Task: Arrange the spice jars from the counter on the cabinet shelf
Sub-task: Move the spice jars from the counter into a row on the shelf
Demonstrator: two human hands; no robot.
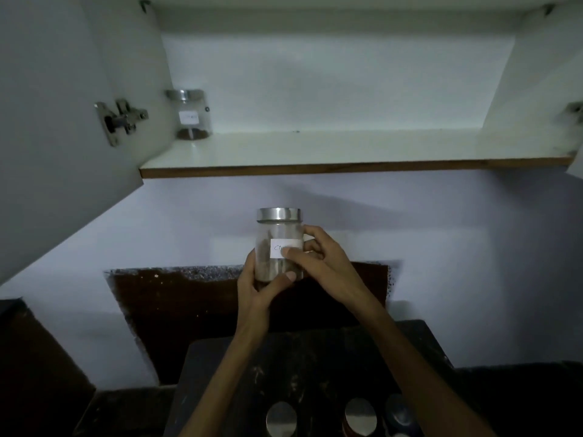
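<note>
You hold a glass jar [277, 244] upright between both hands, raised above the desk [315, 367] and below the front edge of the cabinet shelf [347, 149]. Your left hand [258, 285] wraps round the lower part of the jar from its left side, thumb across the front near the bottom. Your right hand [321, 257] grips it from the right, fingers curled behind the glass and the thumb pressed on a white paper label [280, 247] on the front. The jar has a metal lid [279, 214] and brownish contents in its lower half; the writing on the label is partly covered and cannot be read.

Up and to the left of your hands, a second jar [191, 113] with a metal lid and a white label stands on the shelf, in its far left corner beside the cabinet wall. The open cabinet door [63, 121] with its metal hinge [120, 121] hangs further left.

Below your forearms, close to you on the dark desk, you can see the lids of three more jars: one silver [281, 419], another silver [360, 416] to its right, and a darker one [399, 411] just beyond that.
</note>
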